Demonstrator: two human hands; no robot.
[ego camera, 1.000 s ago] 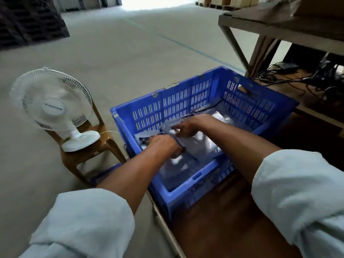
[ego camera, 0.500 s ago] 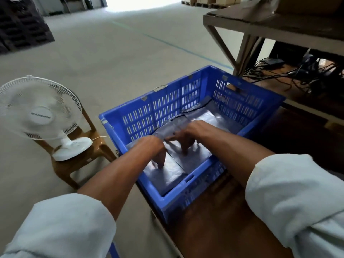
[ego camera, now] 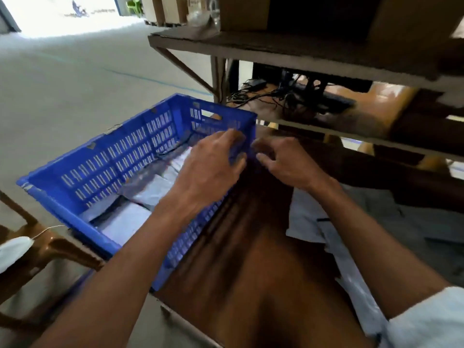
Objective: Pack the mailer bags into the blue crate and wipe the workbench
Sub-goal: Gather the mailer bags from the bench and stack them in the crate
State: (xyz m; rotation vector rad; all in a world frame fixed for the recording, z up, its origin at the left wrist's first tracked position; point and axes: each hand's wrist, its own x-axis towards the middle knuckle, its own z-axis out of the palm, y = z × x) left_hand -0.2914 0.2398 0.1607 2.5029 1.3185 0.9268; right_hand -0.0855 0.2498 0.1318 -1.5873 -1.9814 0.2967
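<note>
The blue crate sits at the left end of the brown workbench. Grey mailer bags lie flat inside it. My left hand hovers over the crate's near wall, fingers spread, holding nothing. My right hand is just right of the crate above the bench, fingers loosely curled and empty. More grey mailer bags lie in a pile on the bench at the right, partly under my right forearm.
A shelf with cardboard boxes hangs over the back of the bench. Cables and a dark device lie on a lower shelf behind the crate. A brown plastic chair with a white fan base stands at the left.
Both hands have lifted out of the crate and moved right, leaving the bags lying inside. My view has swung right, showing the bench and the pile of bags.
</note>
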